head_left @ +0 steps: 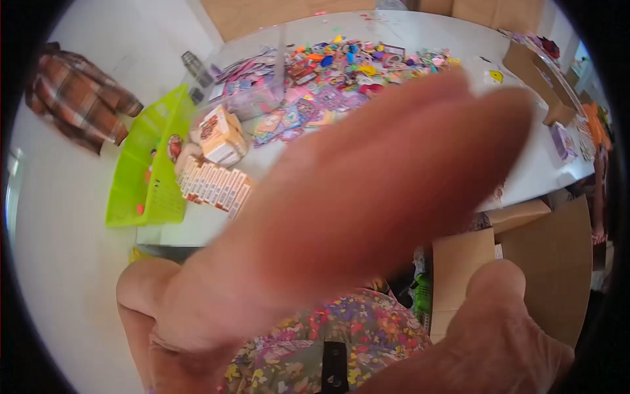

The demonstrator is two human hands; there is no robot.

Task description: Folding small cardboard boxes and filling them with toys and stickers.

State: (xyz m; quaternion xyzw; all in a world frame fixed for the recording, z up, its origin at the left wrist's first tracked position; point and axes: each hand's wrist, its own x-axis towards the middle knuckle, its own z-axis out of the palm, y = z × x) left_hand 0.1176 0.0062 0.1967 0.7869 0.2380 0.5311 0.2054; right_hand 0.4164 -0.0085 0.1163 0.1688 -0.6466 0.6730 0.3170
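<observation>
Across the middle of the view, very near and blurred, reaches my left hand (367,197). Its fingers look stretched out toward the upper right, and I see nothing held in them. Behind it, part of the table is hidden. At the lower right is my right hand (499,315), in front of an open cardboard box (548,256); its fingers do not show clearly, so I cannot tell what it holds, if anything. Left of my left hand, a row of small white-and-orange boxes (213,185) lies on the white table (433,29), beside a larger orange-and-white carton (223,138).
A lime-green basket (125,184) stands at the table's left edge. Colourful small trinkets (367,59) and flat printed packets (295,118) cover the far table, near a clear plastic bin (259,102). At far right are another cardboard box (541,79) and a purple box (563,142).
</observation>
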